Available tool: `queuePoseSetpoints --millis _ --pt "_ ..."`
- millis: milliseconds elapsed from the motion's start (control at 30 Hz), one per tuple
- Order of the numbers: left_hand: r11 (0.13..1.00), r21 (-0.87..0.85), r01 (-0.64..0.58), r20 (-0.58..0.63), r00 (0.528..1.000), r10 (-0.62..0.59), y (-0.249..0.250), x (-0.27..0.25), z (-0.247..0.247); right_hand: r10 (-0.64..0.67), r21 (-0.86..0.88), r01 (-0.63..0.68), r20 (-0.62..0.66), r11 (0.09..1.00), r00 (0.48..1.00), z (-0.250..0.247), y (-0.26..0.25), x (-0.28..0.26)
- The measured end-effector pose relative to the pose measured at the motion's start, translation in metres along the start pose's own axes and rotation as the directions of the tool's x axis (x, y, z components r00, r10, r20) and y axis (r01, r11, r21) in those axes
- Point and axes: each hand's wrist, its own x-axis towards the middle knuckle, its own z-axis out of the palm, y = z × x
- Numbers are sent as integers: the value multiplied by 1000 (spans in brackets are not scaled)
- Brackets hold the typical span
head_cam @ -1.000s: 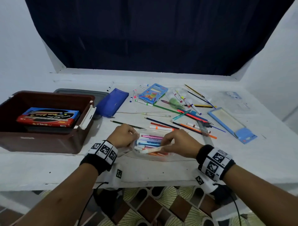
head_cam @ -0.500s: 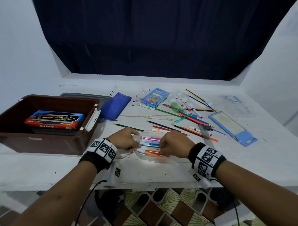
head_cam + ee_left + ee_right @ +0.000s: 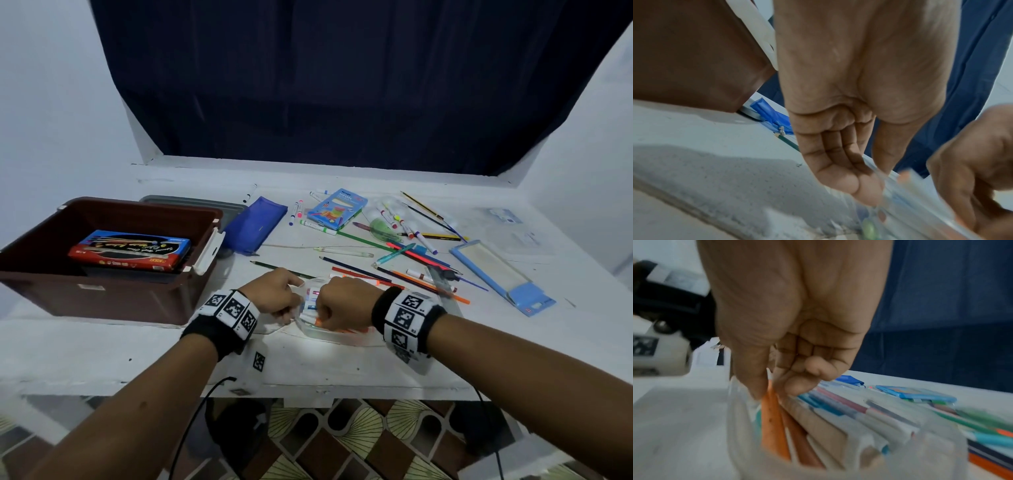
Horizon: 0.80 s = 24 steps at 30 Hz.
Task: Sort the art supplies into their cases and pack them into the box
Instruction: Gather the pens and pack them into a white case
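A clear plastic marker case (image 3: 330, 335) lies near the table's front edge, holding several markers (image 3: 840, 402). My left hand (image 3: 294, 301) pinches the case's left edge; in the left wrist view its fingers (image 3: 869, 191) curl onto the clear plastic. Close beside it, my right hand (image 3: 320, 308) is over the case. In the right wrist view its thumb and forefinger (image 3: 754, 386) pinch the end of an orange marker (image 3: 774, 421) that lies inside the case (image 3: 740, 426). The brown box (image 3: 113, 303) stands to the left.
Inside the brown box lies a red-and-black case (image 3: 130, 251), and a grey lid (image 3: 191, 202) sits behind it. A blue pouch (image 3: 255, 224), a neon marker box (image 3: 337, 209), a blue flat case (image 3: 501, 274) and several loose pencils and markers (image 3: 407, 255) lie beyond my hands.
My right hand has carried the orange marker leftward and down into the clear case. The two hands now sit closer together over it.
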Motion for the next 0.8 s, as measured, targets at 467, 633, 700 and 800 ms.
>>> queuePoseSetpoints --millis 467,633,700,800 --pt "1000 12 -20 49 999 19 -3 5 -4 118 680 21 -159 733 980 -30 29 -20" --pt "1000 -10 -10 32 999 11 -5 7 -2 26 289 -9 -54 957 998 -13 21 -13" --pt "1000 -7 -12 18 1000 12 -4 6 -2 28 238 -18 -40 971 999 -6 16 -9" --pt "1000 1 -24 16 1000 24 -4 6 -3 24 166 -17 -38 986 999 -4 13 -4"
